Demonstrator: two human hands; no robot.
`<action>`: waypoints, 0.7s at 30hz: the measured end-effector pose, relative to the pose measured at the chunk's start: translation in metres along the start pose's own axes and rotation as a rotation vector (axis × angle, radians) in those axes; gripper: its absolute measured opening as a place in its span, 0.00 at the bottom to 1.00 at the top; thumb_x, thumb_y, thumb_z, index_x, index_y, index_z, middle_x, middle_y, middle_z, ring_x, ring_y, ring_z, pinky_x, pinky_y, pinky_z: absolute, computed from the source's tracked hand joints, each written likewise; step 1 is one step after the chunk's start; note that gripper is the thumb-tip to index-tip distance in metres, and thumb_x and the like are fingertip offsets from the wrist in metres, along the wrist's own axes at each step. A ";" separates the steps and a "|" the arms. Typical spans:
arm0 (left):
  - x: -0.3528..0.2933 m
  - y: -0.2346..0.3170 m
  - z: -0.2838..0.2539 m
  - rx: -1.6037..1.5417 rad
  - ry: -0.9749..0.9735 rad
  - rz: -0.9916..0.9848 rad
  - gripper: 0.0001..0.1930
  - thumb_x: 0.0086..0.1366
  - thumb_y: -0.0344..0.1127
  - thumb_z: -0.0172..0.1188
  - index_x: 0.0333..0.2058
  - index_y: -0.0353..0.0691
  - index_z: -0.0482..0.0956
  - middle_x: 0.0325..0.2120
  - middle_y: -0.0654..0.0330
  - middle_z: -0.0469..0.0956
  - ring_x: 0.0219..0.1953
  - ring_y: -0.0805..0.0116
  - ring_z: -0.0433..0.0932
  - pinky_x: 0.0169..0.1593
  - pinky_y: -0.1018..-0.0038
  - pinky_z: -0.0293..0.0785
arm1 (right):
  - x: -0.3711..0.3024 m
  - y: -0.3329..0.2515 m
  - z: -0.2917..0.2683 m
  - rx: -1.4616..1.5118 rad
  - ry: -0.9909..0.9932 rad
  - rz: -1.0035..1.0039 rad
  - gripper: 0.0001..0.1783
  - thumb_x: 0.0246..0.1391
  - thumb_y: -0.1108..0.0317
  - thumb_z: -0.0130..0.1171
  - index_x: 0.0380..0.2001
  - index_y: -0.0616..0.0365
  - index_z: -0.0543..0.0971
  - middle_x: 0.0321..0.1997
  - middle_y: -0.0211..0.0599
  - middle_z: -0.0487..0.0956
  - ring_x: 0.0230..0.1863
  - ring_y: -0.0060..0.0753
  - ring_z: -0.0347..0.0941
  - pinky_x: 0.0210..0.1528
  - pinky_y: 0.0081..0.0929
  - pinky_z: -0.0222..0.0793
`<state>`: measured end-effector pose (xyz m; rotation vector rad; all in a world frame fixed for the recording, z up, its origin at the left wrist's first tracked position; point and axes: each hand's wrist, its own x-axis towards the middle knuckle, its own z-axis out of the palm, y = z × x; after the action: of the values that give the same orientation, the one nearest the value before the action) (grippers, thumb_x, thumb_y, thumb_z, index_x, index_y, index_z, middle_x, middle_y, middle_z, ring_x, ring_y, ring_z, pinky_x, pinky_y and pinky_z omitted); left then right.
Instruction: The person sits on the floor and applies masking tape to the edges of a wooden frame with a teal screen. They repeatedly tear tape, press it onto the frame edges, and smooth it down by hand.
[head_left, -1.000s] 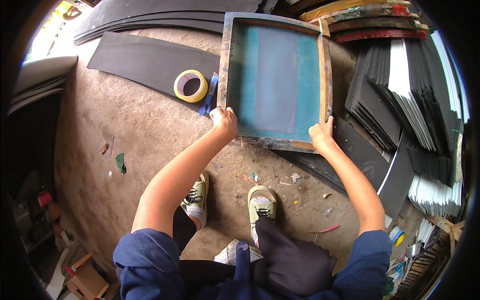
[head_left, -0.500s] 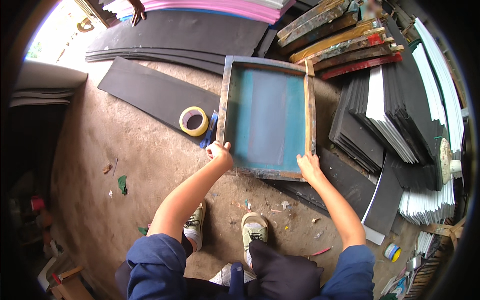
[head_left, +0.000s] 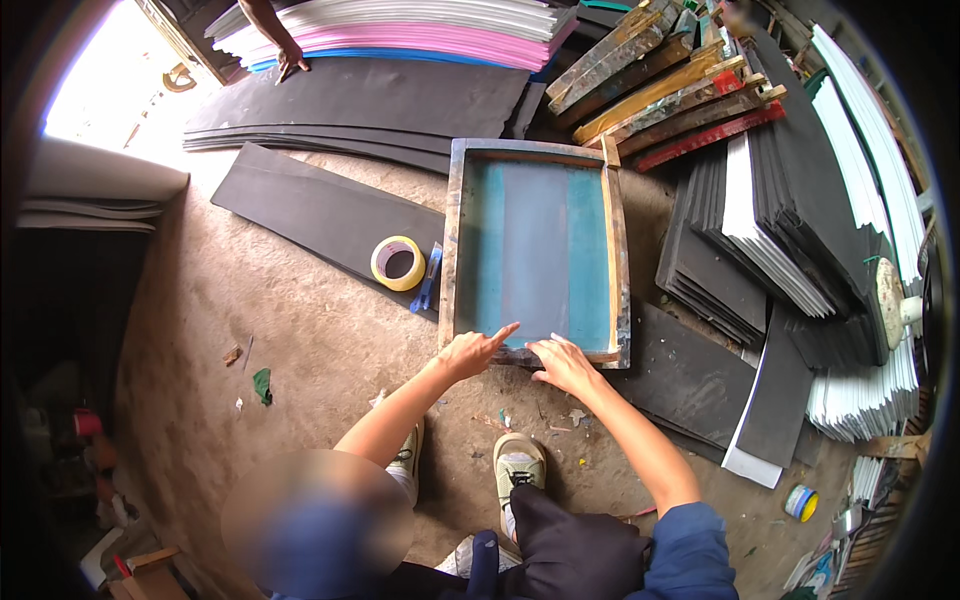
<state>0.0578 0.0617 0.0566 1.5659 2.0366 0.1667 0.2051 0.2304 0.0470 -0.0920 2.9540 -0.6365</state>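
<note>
A wooden screen-printing frame (head_left: 450, 230) with blue-green mesh and a greyish middle band lies in front of me. My left hand (head_left: 474, 354) is at the left part of its near rail, index finger stretched out over the mesh edge. Beside it, my right hand (head_left: 562, 364) touches the same rail, with fingers apart on either side of it. Neither hand is closed around the rail. Left of the frame, a yellow-edged tape roll (head_left: 398, 264) and a blue utility knife (head_left: 427, 278) rest on a black foam sheet (head_left: 310, 210).
Stacked black sheets (head_left: 370, 95) and pink and white sheets (head_left: 420, 35) stand at the back, where another person's hand (head_left: 291, 62) rests. More wooden frames (head_left: 650, 90) are piled at the far right, above black and white sheets (head_left: 790, 230). A small can (head_left: 801, 503) sits at the lower right.
Both hands have left the sides of the frame and come together at its near rail. The other person's hand has moved slightly in view, and the whole view has shifted.
</note>
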 end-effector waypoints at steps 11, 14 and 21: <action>-0.033 0.040 0.051 0.125 0.268 0.089 0.28 0.59 0.39 0.53 0.57 0.42 0.54 0.23 0.57 0.77 0.22 0.59 0.78 0.22 0.66 0.74 | -0.079 0.014 0.028 -0.091 0.183 0.090 0.23 0.35 0.61 0.68 0.37 0.56 0.73 0.35 0.37 0.78 0.40 0.39 0.75 0.57 0.37 0.61; -0.043 0.048 0.045 0.125 0.158 -0.032 0.31 0.54 0.38 0.60 0.54 0.41 0.56 0.30 0.55 0.77 0.30 0.58 0.79 0.29 0.65 0.75 | -0.094 0.029 0.002 -0.132 0.021 0.211 0.20 0.35 0.61 0.69 0.31 0.57 0.74 0.30 0.38 0.79 0.36 0.38 0.76 0.60 0.37 0.59; -0.066 0.032 0.059 0.277 0.324 0.114 0.35 0.53 0.31 0.55 0.60 0.42 0.52 0.29 0.57 0.73 0.32 0.61 0.76 0.36 0.69 0.73 | -0.131 0.040 -0.001 -0.275 0.140 0.171 0.11 0.38 0.77 0.56 0.30 0.60 0.72 0.29 0.42 0.77 0.38 0.43 0.75 0.57 0.36 0.63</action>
<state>0.1245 -0.0026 0.0440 1.9322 2.2955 0.1982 0.3334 0.2780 0.0451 0.1869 3.1199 -0.2211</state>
